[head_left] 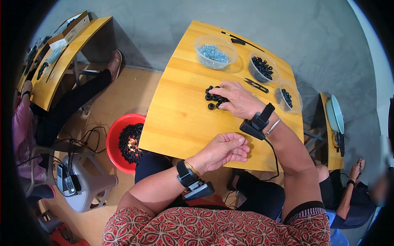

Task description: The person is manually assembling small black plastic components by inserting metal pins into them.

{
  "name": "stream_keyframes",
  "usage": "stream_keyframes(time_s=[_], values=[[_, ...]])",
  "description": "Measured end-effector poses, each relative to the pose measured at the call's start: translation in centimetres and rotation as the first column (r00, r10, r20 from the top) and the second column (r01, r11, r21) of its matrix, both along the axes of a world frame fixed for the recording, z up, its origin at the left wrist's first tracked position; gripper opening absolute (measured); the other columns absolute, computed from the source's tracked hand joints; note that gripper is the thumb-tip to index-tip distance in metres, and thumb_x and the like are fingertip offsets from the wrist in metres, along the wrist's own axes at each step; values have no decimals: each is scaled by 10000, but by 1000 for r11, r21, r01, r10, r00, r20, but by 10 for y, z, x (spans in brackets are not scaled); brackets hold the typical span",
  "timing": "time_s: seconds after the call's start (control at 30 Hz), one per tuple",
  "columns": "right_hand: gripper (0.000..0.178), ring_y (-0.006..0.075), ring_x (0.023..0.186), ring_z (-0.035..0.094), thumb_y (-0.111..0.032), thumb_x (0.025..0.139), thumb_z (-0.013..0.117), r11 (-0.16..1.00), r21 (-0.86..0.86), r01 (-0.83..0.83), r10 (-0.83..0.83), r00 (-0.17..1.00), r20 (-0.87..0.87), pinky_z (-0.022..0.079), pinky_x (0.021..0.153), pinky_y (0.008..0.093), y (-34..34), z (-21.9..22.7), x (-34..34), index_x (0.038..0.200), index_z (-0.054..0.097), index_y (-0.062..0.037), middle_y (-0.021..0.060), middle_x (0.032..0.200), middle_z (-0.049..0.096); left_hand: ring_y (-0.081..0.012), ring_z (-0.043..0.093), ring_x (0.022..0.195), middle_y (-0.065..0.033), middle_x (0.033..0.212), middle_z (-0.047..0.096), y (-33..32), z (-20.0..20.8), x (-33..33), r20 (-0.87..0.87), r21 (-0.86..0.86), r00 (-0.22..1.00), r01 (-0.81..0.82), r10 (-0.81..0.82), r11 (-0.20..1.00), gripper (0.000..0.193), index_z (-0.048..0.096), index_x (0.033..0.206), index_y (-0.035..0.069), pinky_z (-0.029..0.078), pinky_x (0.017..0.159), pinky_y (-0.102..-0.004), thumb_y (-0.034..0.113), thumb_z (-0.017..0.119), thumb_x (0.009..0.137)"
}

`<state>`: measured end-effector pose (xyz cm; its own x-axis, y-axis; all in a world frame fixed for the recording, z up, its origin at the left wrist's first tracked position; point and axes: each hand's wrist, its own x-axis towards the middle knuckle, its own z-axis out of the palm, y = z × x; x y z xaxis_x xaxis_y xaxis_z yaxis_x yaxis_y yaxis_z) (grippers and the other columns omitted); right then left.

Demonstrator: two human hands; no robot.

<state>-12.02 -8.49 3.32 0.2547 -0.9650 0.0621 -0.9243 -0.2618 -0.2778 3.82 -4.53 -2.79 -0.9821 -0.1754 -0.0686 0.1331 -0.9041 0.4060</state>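
A small pile of black ring-shaped parts (211, 97) lies on the yellow wooden table (180, 110). Over its right side reaches my right hand (240, 98), thumb and fingers apart, the fingertips touching the parts. My left hand (225, 151) hovers at the table's near edge, fingers curled in and thumb against them; whatever it may hold is hidden. Beyond the right hand lie black thread snips (257, 85). Two clear bowls hold similar black pieces, a larger bowl (263, 68) and a smaller bowl (289, 96). Another clear bowl (215, 52) contains small pale-blue clear pieces.
A black slim rod (243, 41) and a black-handled tool (238, 41) lie at the far edge. Below the table's left side, a red basin (113, 143) holds many black rings. A grey stool (88, 180) carries devices with cables. Other people sit left and right.
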Motion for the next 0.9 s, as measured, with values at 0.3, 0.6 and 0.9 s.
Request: stream_keyframes(time_s=[0.3,0.6,0.9], values=[[394,286,977,471,-40,730,586,998,-57,19,-15,998,67,380,853,357,23,-4,-20,1114,501,-63,130,1011,509,-177,576,772,-104,867,571,-1,-1,-1,-2,57,999,-40,41,998,262,446,1104,38,515,727,-333,183,486,890],[167,175,616,521,-42,783,545,970,53,236,-242,938,247,432,588,278,57,0,-49,943,523,2,102,689,548,-216,581,816,-146,926,556,-2,1,-2,20,34,998,-52,51,998,308,384,1186,49,502,762,-370,167,438,907],[152,289,577,514,-68,743,591,978,8,208,-209,976,62,432,572,328,55,-14,-29,865,521,-12,142,642,529,-218,582,819,-148,927,559,-1,-1,-2,13,31,999,-30,29,999,275,422,1151,42,500,767,-368,165,439,906]])
